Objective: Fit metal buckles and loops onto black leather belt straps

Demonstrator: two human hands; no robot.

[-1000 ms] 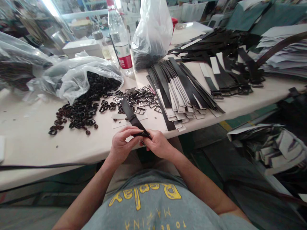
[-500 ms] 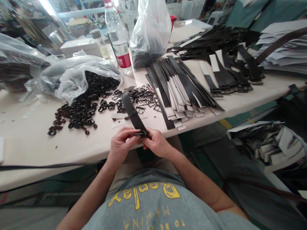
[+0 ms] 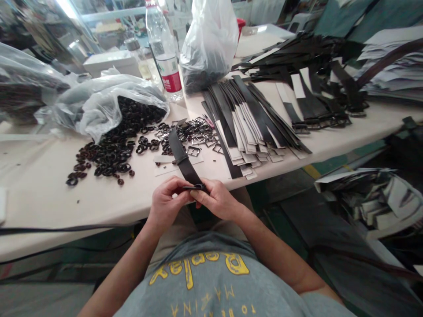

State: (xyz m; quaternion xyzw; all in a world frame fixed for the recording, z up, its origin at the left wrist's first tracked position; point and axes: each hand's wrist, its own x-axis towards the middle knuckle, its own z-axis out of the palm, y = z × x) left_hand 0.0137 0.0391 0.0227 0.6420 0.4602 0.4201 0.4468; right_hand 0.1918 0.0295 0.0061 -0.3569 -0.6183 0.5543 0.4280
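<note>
Just past the table's front edge, both hands are closed on one dark belt strap (image 3: 191, 171). Its folded free part slants up and away over the table. My left hand (image 3: 167, 197) pinches the near end of the strap between thumb and fingers. On the other side my right hand (image 3: 218, 199) grips the strap, its thumb laid over a small dark loop or buckle part (image 3: 199, 187). Fingers hide much of that part, so its exact kind is unclear. Loose metal buckles (image 3: 198, 134) lie beyond the strap, and a heap of dark keeper loops (image 3: 107, 160) spreads to the left.
A stack of dark straps with white ends (image 3: 247, 127) lies right of my hands. Straps with buckles (image 3: 310, 119) are farther right. Behind stand a plastic bottle (image 3: 170, 77) and a filled clear bag (image 3: 208, 53). A bin of scraps (image 3: 373, 202) is low at right.
My right thumb has come across onto the small dark part, covering more of it. The strap's near end sits slightly lower and flatter between the hands.
</note>
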